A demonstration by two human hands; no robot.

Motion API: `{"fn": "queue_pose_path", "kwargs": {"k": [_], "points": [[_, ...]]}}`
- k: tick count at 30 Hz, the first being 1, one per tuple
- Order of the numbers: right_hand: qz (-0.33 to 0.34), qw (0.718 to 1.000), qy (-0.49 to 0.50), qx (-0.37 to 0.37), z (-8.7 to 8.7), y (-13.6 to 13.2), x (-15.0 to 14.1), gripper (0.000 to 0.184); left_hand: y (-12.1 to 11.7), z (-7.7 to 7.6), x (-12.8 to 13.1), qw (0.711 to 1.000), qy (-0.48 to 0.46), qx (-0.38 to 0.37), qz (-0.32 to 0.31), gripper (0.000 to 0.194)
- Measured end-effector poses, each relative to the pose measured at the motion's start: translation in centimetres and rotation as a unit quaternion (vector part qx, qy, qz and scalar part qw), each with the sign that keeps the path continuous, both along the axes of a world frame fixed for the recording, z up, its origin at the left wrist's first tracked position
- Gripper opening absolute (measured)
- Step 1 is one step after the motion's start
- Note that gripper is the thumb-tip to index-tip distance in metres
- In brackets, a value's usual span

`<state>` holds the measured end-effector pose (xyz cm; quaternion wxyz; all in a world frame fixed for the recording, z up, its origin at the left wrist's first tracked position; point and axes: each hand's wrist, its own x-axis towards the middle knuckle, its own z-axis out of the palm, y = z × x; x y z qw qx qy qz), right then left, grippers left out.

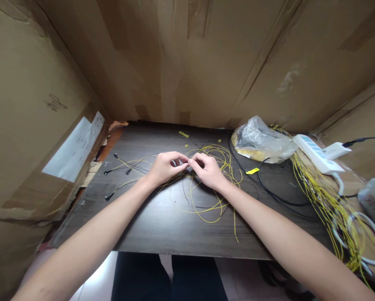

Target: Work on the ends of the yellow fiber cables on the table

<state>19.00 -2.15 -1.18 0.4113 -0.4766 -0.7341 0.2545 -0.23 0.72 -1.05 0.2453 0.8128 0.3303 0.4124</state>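
Observation:
My left hand point(166, 168) and my right hand point(209, 170) meet over the middle of a dark wooden table point(150, 225). Both hands are closed in a pinch on a bundle of thin yellow wires point(217, 161) that loops and coils under and to the right of them. From my left hand several wire ends with small black connectors point(116, 156) fan out to the left on the tabletop. What lies exactly between my fingertips is too small to make out.
Cardboard walls point(187, 62) close in the table at the back and both sides. At the right lie a clear plastic bag point(262, 140), a white power strip point(317, 154), black cables point(269, 190) and a large heap of yellow wires point(328, 200). Small yellow bits point(183, 134) lie at the back.

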Motion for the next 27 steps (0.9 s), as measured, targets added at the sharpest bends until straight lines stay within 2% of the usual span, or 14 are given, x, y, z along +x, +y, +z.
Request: {"fn": "queue_pose_path", "kwargs": {"k": [3,9,15,17,23,27], "points": [[-0.009,1.000,-0.011,0.002,0.05,-0.05,-0.01,0.034,0.04,0.01,-0.02,1.000,0.005,0.008,0.001,0.010],[-0.001,1.000,0.023,-0.007,-0.01,0.00,-0.08,0.012,0.06,0.07,-0.06,1.000,0.018,0.014,-0.003,0.012],[-0.012,0.999,-0.029,0.027,-0.06,0.04,-0.02,0.040,0.10,0.02,-0.14,0.999,0.019,0.036,-0.002,0.012],[-0.010,0.999,-0.035,0.029,-0.07,0.06,0.00,0.043,0.11,0.03,-0.14,0.999,0.021,0.037,0.001,0.011],[-0.004,0.999,-0.030,0.027,-0.08,0.07,-0.02,0.039,0.01,0.17,-0.07,1.000,0.009,0.023,-0.001,0.012],[-0.008,1.000,0.009,0.022,0.00,-0.03,-0.12,0.027,-0.05,0.35,-0.11,1.000,0.010,0.024,0.007,0.015]]}}
